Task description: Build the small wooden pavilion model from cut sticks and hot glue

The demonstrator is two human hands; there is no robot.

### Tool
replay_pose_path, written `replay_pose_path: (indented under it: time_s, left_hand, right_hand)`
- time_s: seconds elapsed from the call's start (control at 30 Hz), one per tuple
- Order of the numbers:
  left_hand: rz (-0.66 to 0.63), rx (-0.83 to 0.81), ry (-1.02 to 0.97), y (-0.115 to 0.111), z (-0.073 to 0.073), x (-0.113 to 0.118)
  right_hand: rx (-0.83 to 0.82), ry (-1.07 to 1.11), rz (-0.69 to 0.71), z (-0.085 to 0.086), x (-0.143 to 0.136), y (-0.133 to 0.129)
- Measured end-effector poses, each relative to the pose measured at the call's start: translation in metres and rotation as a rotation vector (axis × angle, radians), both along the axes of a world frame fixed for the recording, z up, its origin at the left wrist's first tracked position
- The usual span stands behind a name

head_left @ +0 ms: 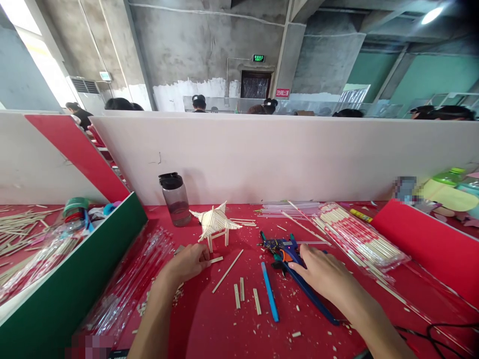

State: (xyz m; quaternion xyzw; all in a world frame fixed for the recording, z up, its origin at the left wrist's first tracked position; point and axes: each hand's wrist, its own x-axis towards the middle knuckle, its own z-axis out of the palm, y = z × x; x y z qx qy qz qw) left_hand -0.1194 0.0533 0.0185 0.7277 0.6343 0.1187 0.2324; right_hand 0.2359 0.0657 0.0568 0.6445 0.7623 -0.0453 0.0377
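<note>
Short pale stick; blue glue gun, apparently on its side

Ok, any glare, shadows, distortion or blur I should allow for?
In the head view, glare streaks the clear plastic wrapping and the ceiling lamp blooms; the white partition carries a soft shadow beside the black-lidded bottle; wide-angle stretching shows toward the edges; pixelated patches mask spots lower left and far right; the star-topped stick model looks fairly sharp.
</note>
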Motion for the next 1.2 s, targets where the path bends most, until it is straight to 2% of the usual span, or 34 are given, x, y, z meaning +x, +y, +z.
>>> replay_pose_path:
  time_s: [0.07, 0.17, 0.27, 0.4, 0.57, 0.67, 0.93, 1.2]
  left_hand:
    - [0.031, 0.023, -0.03, 0.002, -0.002, -0.001]
    - [0.07, 0.03, -0.036, 0.005, -0.008, 0.0]
    - [0.084, 0.025, -0.041, 0.009, -0.018, 0.001]
    - [0.091, 0.042, -0.062, 0.009, -0.017, -0.001]
    - [0.137, 0.075, -0.093, 0.004, 0.003, -0.002]
    - [0.097, 0.128, -0.201, 0.003, 0.009, 0.0]
    - [0.073, 0.196, -0.175, 0.006, -0.004, 0.002]
    - [0.08, 0.255, -0.183, 0.007, -0.003, 0.001]
  right_hand:
    - [0.032, 0.02, 0.018, 0.009, -0.015, -0.012]
    - [0.039, 0.167, 0.248, 0.01, -0.05, -0.032]
    - [0.041, 0.248, 0.464, -0.006, -0.087, -0.046]
    - [0.073, 0.252, 0.602, -0.031, -0.124, -0.052]
    - [0.067, 0.215, 0.605, -0.045, -0.147, -0.046]
    - [0.058, 0.198, 0.573, -0.047, -0.154, -0.044]
    - [0.054, 0.183, 0.537, -0.044, -0.161, -0.04]
    - [0.046, 0.171, 0.517, -0.04, -0.161, -0.034]
